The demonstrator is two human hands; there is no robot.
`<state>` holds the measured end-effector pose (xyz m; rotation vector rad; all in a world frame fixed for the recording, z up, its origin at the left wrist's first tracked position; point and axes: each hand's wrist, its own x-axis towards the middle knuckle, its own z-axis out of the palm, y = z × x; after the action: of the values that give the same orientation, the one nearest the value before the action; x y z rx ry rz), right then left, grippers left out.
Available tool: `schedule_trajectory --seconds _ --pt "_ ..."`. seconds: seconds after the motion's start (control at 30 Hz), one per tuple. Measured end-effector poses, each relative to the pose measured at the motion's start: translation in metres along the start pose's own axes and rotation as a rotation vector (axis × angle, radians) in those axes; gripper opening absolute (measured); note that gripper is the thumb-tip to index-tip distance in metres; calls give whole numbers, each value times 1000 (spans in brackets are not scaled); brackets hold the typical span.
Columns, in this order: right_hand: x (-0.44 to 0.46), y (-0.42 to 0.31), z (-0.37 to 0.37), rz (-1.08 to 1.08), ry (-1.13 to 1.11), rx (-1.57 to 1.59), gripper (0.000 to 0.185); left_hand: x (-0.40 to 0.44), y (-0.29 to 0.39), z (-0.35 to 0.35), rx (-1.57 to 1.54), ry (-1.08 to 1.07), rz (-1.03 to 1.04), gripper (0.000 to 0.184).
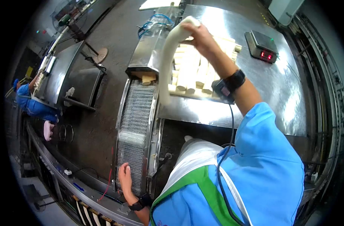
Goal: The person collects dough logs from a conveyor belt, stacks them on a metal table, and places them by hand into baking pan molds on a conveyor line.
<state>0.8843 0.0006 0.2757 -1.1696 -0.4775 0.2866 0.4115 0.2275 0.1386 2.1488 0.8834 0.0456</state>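
My right hand [196, 35] is wrapped round one end of a long, pale, soft roll [167, 64]. The roll bends over and hangs down in front of the metal table's left edge, beside the conveyor. Beyond it, a pile of shorter pale rolls [192, 71] lies on the metal table [202, 111]. My left hand [125, 177] is over the near left part of the metal mesh conveyor [136, 109], with nothing visible in it and its fingers partly spread. A pale piece [148, 79] sits at the conveyor's far end, by the metal housing's opening.
A scale [263, 47] with a red display stands on the table's far right. The metal housing [147, 52] covers the conveyor's far part. At the left, a person in blue [32, 100] is beside another metal table [62, 75]. A railing [58, 165] runs along the lower left.
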Motion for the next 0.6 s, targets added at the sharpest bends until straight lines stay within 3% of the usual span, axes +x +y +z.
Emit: schedule_trajectory --seconds 0.13,0.17,0.23,0.27,0.33,0.4,0.43,0.6 --pt "-16 16 -114 80 379 34 23 31 45 18 6 -28 33 21" --pt "-30 33 -150 45 383 -163 22 37 42 24 -22 -60 60 22" --pt "-58 50 -200 99 567 -205 22 41 40 32 6 -103 62 23" --pt "-73 52 -218 187 747 -47 23 43 40 36 39 -146 59 25" --pt "-96 64 -276 227 883 88 20 44 35 39 34 -141 63 24" --pt "-101 64 -309 376 1066 37 20 44 39 37 21 -160 -62 23" --pt "-100 63 -320 388 1121 60 22 46 32 36 -2 -156 -8 23" --pt "-67 52 -346 162 994 -87 29 54 48 33 43 -186 -17 22"
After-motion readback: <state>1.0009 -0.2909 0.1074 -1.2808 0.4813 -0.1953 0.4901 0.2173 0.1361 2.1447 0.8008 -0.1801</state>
